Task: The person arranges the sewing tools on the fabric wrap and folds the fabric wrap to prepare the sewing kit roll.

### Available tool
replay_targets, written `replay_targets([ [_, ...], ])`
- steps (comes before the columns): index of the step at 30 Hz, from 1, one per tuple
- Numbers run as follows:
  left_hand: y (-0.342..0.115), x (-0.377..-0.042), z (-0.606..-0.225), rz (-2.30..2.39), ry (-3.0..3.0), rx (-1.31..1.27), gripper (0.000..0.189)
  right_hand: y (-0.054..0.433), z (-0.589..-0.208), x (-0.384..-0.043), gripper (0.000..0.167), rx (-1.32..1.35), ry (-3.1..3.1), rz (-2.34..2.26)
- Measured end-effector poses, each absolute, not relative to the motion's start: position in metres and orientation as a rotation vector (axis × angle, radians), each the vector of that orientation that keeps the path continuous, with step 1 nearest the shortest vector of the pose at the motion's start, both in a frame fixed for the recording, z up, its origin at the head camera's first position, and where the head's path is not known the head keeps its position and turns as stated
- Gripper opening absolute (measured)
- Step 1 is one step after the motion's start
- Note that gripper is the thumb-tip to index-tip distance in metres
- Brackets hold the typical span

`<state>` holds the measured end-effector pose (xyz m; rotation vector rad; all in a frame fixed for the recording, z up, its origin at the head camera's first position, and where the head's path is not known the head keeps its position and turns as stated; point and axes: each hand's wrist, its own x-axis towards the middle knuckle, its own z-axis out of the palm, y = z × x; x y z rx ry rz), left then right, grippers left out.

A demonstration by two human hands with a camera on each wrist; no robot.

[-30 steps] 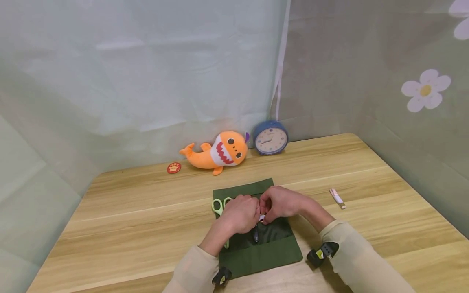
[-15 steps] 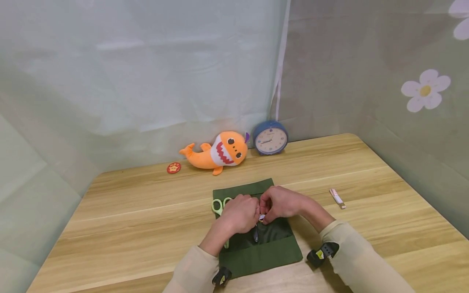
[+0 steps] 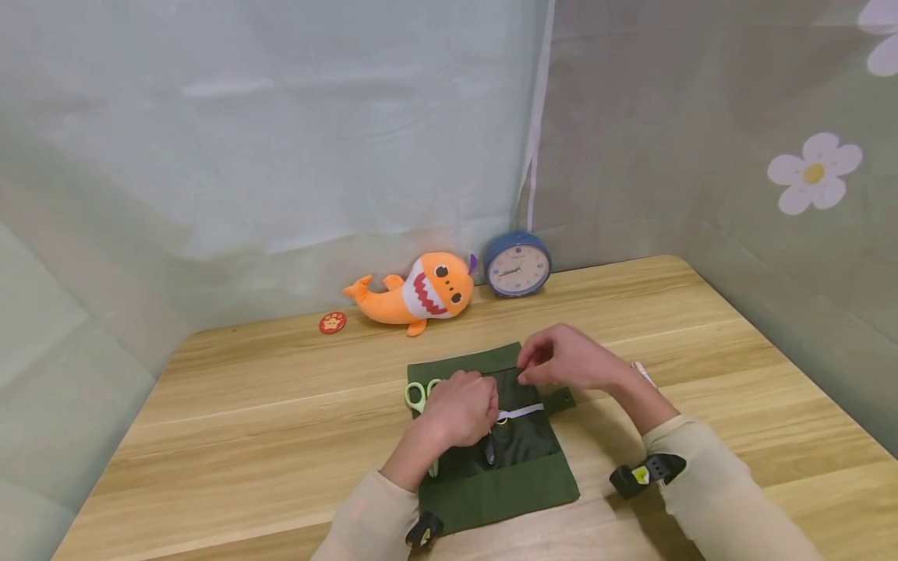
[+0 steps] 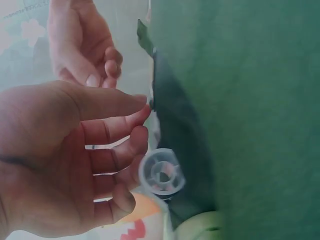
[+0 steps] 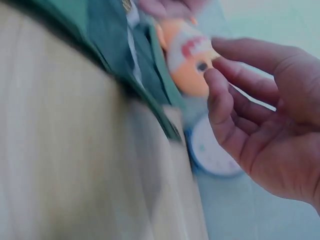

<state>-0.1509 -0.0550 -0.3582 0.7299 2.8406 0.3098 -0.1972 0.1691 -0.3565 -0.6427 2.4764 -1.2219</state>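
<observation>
In the head view my left hand [image 3: 463, 409] is over the middle of an unrolled green fabric pouch [image 3: 498, 495]. Its thumb and index fingertips meet in a pinch at the white elastic strap [image 3: 525, 411]. A small gold ring [image 3: 502, 421] and a dark handle [image 3: 489, 449] show beside these fingers. Green-handled scissors [image 3: 415, 396] lie partly under this hand. The left wrist view has a clear plastic spool [image 4: 162, 172] below its fingertips. Over the pouch's far right edge, my right hand [image 3: 568, 358] is loosely bent, thumb and fingers apart, holding nothing.
An orange plush shark [image 3: 414, 292] and a blue clock [image 3: 518, 265] stand at the back, with a round red badge [image 3: 333, 322] to the left. A snap tab [image 3: 561, 399] sticks out on the pouch's right. Behind my right forearm lies a folded pink-and-white tape [image 3: 638, 370].
My right hand has let go at the strap and moved up and right. The white strap now shows lying across the pouch's right side, and the snap tab is uncovered. My left hand stays put.
</observation>
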Motion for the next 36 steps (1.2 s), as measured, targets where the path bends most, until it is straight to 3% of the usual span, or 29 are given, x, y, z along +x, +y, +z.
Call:
replay_targets([
  [12,-0.051,-0.152,-0.329,0.304,2.851,0.757,0.019,0.267,-0.351,-0.181,0.025,-0.181,2.812,-1.084],
  [17,-0.044,-0.159,-0.323,0.280,2.823,0.797,0.029,0.292,-0.356,-0.170,0.030,-0.048,2.809,-1.018],
  [27,-0.019,-0.167,-0.332,0.256,2.725,0.828,0.059,0.308,-0.368,-0.159,0.023,0.053,2.749,-0.918],
  [36,-0.010,-0.173,-0.350,0.256,2.688,0.797,0.059,0.307,-0.370,-0.157,0.023,0.098,2.700,-0.932],
])
